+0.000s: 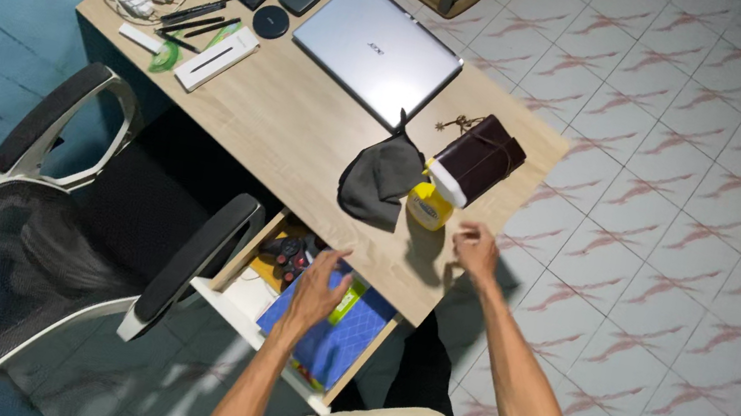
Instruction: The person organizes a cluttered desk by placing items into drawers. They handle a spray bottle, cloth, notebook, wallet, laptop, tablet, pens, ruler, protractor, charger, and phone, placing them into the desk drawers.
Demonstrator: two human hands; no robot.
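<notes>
- The left hand (316, 292) is spread open, fingers loose, reaching into the open drawer (242, 312) below the desk's near edge; it hovers over or rests on a blue item (337, 342), and contact cannot be told.
- The right hand (477, 250) hangs at the near edge of the desk (304, 125), fingers half curled, holding nothing.
- A yellow spray bottle (430, 204) stands just beside the right hand, next to a dark cloth (380, 179).
</notes>
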